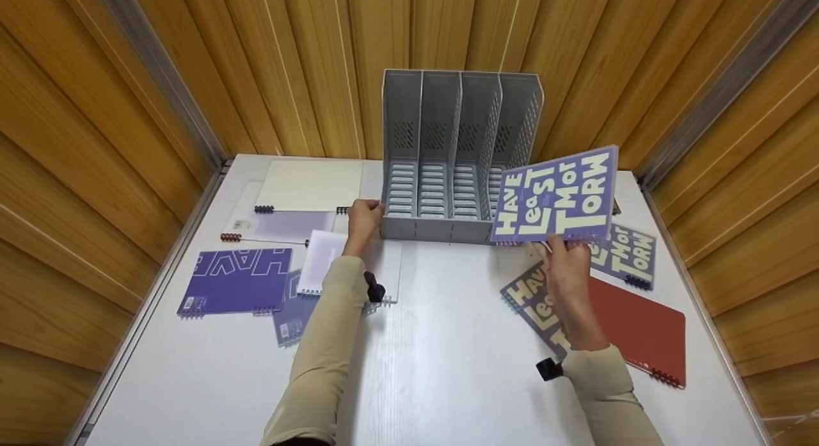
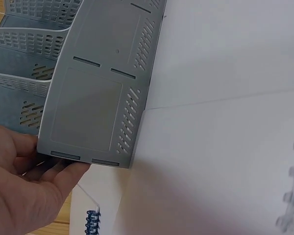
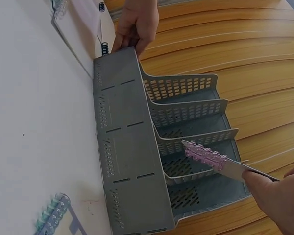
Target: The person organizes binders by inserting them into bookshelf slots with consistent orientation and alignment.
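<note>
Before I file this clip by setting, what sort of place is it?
Probably a staged work booth: a rectangular white tabletop, yellow-brown wood-look panels on three sides, and a grey plastic four-slot file rack.

In my head view, the held notebook (image 1: 556, 196) partly hides the gray rack (image 1: 435, 230); my right wrist view crops the right hand (image 3: 282, 201). I can't read the label (image 1: 194, 304) on the purple notebook (image 1: 237, 286).

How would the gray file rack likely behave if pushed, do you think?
The gray file rack looks light for its size, given its thin, perforated dividers. Its boxy shape should make it slide rather than roll across the white table. Pushed near its tall back, it might tip.
</note>
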`<state>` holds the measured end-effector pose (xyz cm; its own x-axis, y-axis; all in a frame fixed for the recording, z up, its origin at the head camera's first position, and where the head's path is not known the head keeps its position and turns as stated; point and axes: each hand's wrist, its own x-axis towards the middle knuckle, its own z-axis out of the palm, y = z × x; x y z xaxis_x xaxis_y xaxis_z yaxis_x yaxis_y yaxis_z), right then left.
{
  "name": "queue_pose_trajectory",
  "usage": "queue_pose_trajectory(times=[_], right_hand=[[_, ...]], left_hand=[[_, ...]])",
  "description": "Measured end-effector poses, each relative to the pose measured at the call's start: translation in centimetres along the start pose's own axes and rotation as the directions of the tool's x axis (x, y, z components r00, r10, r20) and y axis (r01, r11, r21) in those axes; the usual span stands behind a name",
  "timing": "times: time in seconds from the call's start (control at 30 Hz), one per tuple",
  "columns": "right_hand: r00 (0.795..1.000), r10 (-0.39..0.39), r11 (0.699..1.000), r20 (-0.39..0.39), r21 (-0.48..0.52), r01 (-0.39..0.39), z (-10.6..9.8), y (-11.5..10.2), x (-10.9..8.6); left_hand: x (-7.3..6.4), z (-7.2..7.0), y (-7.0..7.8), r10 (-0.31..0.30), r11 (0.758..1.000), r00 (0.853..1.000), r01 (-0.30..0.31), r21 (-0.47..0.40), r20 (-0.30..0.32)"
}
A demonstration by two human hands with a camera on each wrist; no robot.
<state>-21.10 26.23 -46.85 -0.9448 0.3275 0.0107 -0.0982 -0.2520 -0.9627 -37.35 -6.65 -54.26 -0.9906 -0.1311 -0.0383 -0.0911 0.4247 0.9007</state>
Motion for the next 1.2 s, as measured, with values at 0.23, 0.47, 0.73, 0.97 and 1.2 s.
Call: queue_pose_trajectory(times=[0.23,0.47,0.73,0.97,1.2], right_hand=[[0.999,-0.047,0.977,0.012,-0.208,0.049,-0.1,-0.1,3.1],[0.997,-0.073,0.943,0.033,-0.322,0.08,0.7,0.2,6.6],[0.998,-0.048,0.901,0.027,-0.43,0.055,1.7,2.2,9.4],[0.999,0.009,0.874,0.034,-0.486,0.009,3.0,3.8,11.7],[0.999,0.017,0.879,0.035,-0.476,0.002,4.3,4.1,14.6]], left_hand=[[0.1,-0.1,0.1,-0.049,0.999,0.999,0.05,-0.021,0.021],[0.1,-0.3,0.1,-0.091,0.993,0.995,0.093,-0.079,0.034],[0.1,-0.2,0.0,-0.09,0.991,0.995,0.093,-0.094,0.031],[0.0,-0.2,0.2,-0.096,0.992,0.995,0.096,-0.083,0.004],[-0.2,0.0,0.4,-0.113,0.991,0.994,0.112,-0.076,0.0]])
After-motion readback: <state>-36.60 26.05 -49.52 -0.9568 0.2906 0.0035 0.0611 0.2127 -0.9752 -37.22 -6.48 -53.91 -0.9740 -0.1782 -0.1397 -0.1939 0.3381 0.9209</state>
